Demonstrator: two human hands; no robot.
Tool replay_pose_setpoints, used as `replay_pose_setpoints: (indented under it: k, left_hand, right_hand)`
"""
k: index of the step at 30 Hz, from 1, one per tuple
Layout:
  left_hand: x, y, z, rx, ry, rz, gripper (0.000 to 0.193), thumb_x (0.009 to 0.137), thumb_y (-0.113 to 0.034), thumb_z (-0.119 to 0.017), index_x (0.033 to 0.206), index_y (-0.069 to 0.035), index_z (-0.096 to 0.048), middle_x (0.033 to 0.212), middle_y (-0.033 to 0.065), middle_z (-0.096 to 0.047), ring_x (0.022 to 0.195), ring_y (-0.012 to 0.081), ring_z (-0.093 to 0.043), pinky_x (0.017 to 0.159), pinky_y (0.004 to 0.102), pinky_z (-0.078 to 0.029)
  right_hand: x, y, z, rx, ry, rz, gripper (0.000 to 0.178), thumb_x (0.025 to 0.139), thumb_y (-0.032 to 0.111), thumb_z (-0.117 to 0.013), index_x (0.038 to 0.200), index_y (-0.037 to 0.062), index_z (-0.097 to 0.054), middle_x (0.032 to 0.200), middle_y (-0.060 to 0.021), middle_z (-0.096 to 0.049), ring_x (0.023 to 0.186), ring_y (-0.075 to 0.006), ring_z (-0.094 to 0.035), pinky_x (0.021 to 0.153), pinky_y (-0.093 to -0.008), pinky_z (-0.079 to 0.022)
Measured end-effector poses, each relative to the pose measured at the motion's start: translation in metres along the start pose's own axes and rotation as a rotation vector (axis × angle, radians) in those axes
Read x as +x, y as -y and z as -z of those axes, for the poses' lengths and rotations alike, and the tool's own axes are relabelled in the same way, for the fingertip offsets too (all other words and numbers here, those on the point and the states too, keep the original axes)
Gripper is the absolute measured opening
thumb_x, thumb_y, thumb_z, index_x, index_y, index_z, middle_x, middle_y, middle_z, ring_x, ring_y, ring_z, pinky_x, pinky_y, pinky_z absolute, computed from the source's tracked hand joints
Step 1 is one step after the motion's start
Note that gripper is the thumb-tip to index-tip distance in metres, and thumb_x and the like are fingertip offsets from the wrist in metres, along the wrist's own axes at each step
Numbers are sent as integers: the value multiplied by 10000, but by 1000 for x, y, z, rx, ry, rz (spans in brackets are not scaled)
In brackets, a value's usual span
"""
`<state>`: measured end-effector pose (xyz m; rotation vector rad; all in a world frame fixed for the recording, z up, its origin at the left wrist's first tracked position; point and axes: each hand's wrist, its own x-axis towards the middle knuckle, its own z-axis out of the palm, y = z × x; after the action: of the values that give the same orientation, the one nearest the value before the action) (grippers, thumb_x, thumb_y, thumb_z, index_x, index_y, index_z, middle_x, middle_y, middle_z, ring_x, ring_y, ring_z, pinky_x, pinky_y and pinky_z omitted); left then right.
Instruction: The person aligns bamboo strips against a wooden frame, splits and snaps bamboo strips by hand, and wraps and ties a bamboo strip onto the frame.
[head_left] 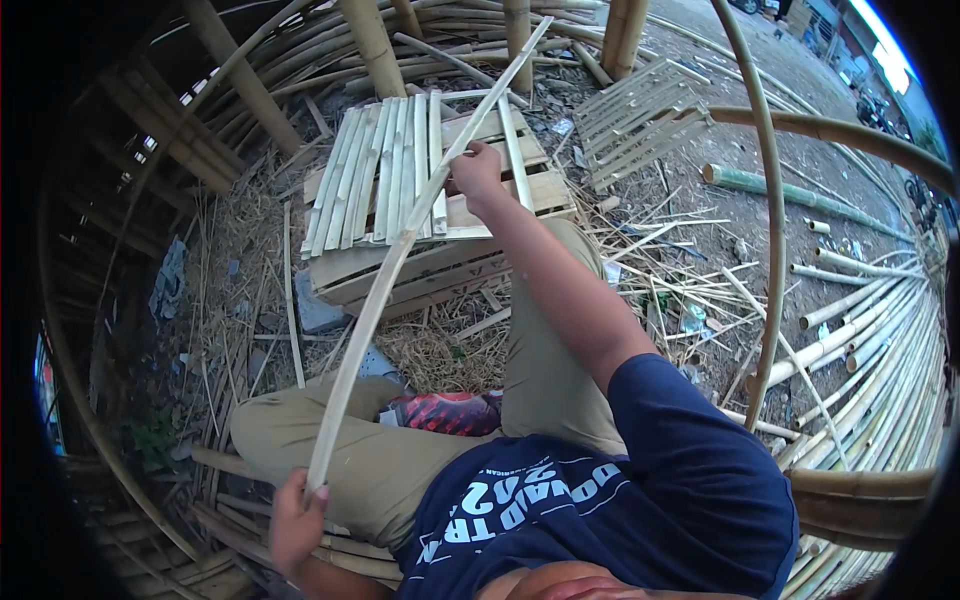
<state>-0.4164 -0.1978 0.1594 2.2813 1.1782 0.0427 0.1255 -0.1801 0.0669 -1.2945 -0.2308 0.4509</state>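
A long pale bamboo strip [372, 305] runs slantwise across the view, from near my left hip to beyond the low wooden crate. My left hand [297, 522] pinches its near end, with the thumb on top. Farther up, my right hand [476, 180] is closed round the strip above the crate, arm stretched out. Beneath, several bamboo slats [360, 170] lie side by side on the wooden crate [420, 278]. One more slat [515, 155] lies apart, right of my right hand.
A slatted bamboo panel [640, 120] leans right of the crate. Bamboo offcuts [690, 300] litter the ground. Bamboo poles [880, 340] are piled at far right, and a curved bamboo pole [772, 220] rises beside my right arm. Upright posts [370, 45] stand behind the crate.
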Motion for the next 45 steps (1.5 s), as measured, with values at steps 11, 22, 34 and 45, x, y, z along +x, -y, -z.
replay_pose_setpoints:
  k: [11, 22, 34, 45]
  left_hand:
    - [13, -31, -24, -269, 68, 88, 167, 891, -91, -703, 975, 16, -607, 757, 35, -554, 709, 122, -483, 668, 304, -435]
    - [-7, 72, 138, 204, -254, -191, 213, 880, -245, -729, 805, -54, -674, 645, 16, -532, 602, 130, -422, 553, 305, -358]
    - [42, 71, 197, 11, 19, -69, 253, 901, -225, -692, 966, 20, -705, 734, 62, -640, 660, 202, -558, 614, 327, -455]
    - [121, -184, 31, 314, -199, -828, 278, 666, -14, -768, 913, 44, -654, 750, 65, -575, 721, 174, -537, 695, 315, -442]
  right_hand:
    - [30, -25, 21, 180, 87, -27, 690, 844, -110, -625, 1459, -117, -313, 1170, -234, -599, 932, -313, -702, 744, -392, -652]
    - [-113, 39, 45, 353, 89, -76, 447, 874, -74, -676, 1231, -98, -407, 1023, -168, -632, 881, -269, -714, 765, -354, -651]
    - [-193, 30, 144, 519, -71, -36, 542, 894, -17, -689, 1324, -29, -360, 1109, -130, -615, 997, -228, -682, 810, -372, -645]
    - [-152, -43, 306, 562, -281, 61, 498, 966, 67, -626, 1349, -53, -330, 1136, -213, -621, 982, -326, -706, 822, -426, -656]
